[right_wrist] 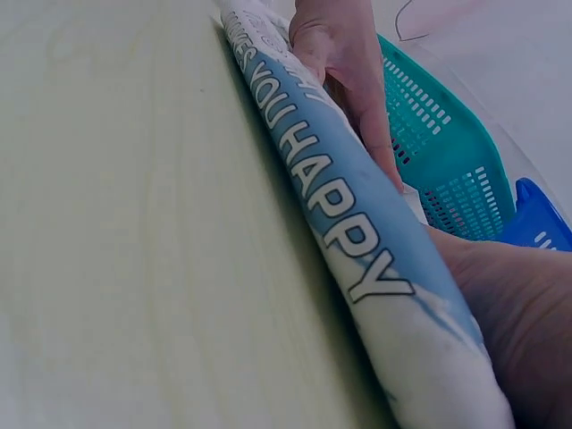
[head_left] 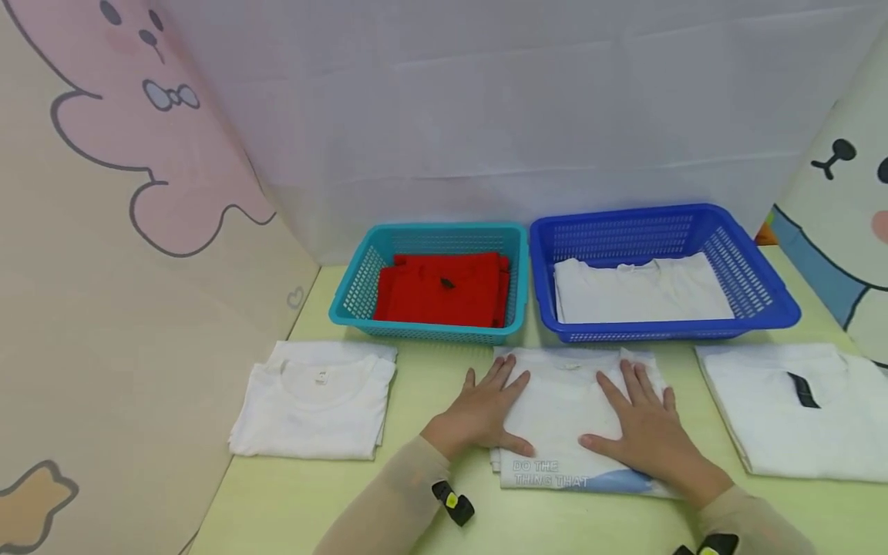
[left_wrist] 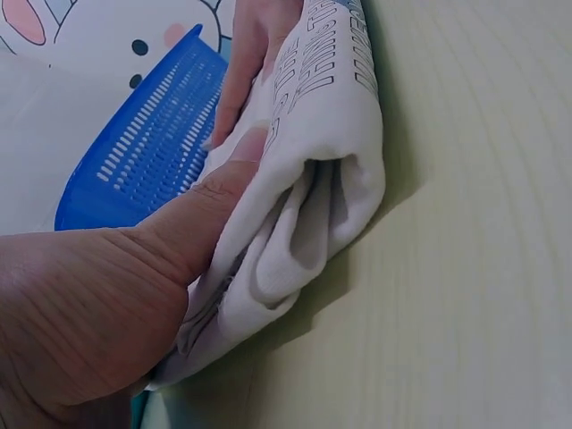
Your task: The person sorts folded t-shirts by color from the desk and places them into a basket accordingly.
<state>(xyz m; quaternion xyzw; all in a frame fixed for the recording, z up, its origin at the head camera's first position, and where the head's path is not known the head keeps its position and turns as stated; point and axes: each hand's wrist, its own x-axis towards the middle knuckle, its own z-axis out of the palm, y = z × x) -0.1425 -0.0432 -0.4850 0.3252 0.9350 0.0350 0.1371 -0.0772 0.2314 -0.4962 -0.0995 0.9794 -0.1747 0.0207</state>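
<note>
Hands on "YOU HAPPY" shirt

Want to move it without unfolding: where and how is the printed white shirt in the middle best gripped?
Probably by the left and right edges of the printed white shirt, coming low from both sides and pinching all layers together. It lies folded flat, and the left wrist view shows loose, open folds at its left end.

A booth-like work corner, its wider setting, home or workplace, impossible to tell: panels with a pink cartoon animal at upper left and a white cartoon animal at far right flank a creased white sheet across the top, enclosing a pale yellow-green tabletop below
</note>
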